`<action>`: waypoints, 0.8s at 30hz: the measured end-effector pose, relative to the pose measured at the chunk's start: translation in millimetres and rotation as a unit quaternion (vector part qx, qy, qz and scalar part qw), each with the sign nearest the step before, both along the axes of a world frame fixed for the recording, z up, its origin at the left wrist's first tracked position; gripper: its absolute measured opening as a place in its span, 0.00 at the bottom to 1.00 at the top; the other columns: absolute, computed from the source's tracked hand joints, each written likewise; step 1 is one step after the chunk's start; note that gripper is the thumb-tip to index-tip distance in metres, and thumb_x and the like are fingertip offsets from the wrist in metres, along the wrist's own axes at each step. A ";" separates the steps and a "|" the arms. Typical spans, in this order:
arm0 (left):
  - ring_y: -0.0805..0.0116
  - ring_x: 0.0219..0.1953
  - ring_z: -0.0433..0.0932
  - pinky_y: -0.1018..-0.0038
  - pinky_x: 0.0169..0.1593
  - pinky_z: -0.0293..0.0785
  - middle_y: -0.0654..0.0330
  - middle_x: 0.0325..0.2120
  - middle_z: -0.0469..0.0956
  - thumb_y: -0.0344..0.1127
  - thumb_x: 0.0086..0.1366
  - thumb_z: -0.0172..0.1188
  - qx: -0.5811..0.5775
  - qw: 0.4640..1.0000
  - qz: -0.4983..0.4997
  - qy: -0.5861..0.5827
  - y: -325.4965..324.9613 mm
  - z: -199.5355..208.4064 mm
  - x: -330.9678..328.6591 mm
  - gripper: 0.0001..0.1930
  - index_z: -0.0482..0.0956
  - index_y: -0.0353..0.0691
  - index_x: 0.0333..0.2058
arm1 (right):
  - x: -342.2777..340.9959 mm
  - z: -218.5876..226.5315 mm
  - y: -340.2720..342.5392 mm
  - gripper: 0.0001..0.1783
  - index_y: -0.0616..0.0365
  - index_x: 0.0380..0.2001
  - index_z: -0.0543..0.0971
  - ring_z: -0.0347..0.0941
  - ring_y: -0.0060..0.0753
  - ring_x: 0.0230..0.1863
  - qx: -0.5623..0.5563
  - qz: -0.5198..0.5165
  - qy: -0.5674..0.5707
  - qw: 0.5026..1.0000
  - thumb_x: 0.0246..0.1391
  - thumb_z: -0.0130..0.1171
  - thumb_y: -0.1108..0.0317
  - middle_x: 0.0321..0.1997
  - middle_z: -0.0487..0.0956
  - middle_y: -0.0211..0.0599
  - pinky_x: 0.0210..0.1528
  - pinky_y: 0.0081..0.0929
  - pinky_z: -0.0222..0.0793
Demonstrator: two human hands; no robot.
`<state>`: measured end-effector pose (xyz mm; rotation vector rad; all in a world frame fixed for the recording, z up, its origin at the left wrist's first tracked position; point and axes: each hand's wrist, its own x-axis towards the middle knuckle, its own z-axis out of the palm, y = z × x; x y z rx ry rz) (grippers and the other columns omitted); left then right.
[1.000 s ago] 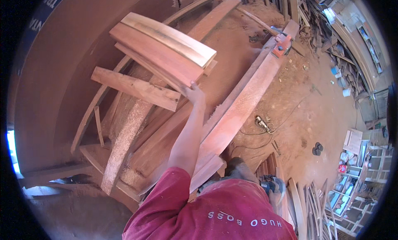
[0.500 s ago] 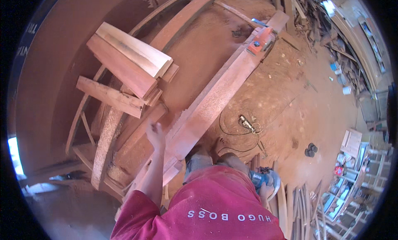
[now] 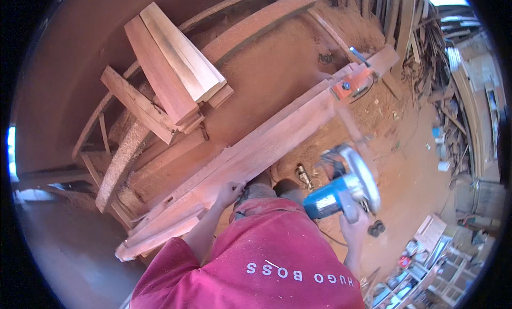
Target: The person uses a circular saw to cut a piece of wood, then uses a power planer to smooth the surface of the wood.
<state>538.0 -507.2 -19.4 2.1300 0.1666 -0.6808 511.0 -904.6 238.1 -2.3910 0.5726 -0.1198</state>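
Note:
My right hand is closed on the rear handle of a blue circular saw with a silver guard, held up in the air to the right of my body. A long reddish plank runs diagonally across the work area in front of me. My left hand is at its near edge, close to my thigh, with the fingers curled against the wood. An orange power planer sits on the plank's far right end.
Stacked boards lie at the left across curved wooden beams. On the dusty floor, a small power tool with a cord lies beyond my legs, and dark footwear is at the right. Scrap wood piles up at the far right.
My right hand has raised the circular saw from beside my hip, out to the right and forward. My left hand has come down from above the plank to its near edge.

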 end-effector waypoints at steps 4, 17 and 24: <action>0.61 0.36 0.84 0.65 0.39 0.78 0.49 0.34 0.85 0.53 0.69 0.57 -0.033 0.996 0.073 0.038 -23.8 13.5 2.2 0.23 0.84 0.35 0.42 | 113.4 -3.8 -0.6 0.23 0.57 0.41 0.83 0.81 0.46 0.42 -0.110 0.355 -0.011 0.928 0.35 0.71 0.68 0.39 0.85 0.43 0.47 0.39 0.76; 0.55 0.47 0.82 0.65 0.51 0.75 0.45 0.43 0.83 0.52 0.68 0.58 0.043 0.797 0.591 0.118 -154.2 40.6 -128.8 0.26 0.81 0.30 0.48 | 363.3 -141.3 56.7 0.24 0.47 0.45 0.83 0.81 0.48 0.43 -0.067 0.763 0.088 0.636 0.41 0.69 0.58 0.43 0.84 0.41 0.46 0.42 0.76; 0.45 0.46 0.81 0.59 0.51 0.74 0.41 0.39 0.82 0.55 0.70 0.52 0.090 0.774 0.595 0.199 -332.9 50.1 -130.5 0.27 0.81 0.33 0.46 | 408.7 -162.3 27.2 0.24 0.59 0.44 0.82 0.80 0.52 0.43 0.018 0.790 0.152 0.594 0.40 0.69 0.66 0.39 0.83 0.50 0.47 0.40 0.74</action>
